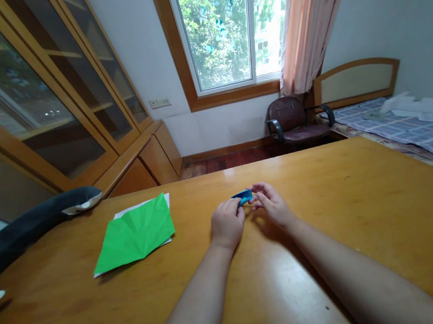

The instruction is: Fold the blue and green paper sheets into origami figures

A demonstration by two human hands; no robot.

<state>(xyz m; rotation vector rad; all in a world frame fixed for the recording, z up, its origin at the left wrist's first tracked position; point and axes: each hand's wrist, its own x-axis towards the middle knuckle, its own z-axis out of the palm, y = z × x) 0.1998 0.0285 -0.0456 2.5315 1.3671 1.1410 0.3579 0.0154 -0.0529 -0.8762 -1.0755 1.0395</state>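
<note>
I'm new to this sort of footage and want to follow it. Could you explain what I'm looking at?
There's no machine here, just one person's two bare hands. The single picture comes from a camera worn on their head, looking forward and down.

The hands are over a wooden table. The left hand has its grip closed on a small blue piece, which looks folded. The right hand is right beside it, fingers curled; whether its fingertips touch the piece is too small to tell.

Left of the hands lies a creased green sheet, with white showing along its edges. At the far left is a long, dark thing with white parts.

Beyond the table are a window, a chair and a bed.
</note>
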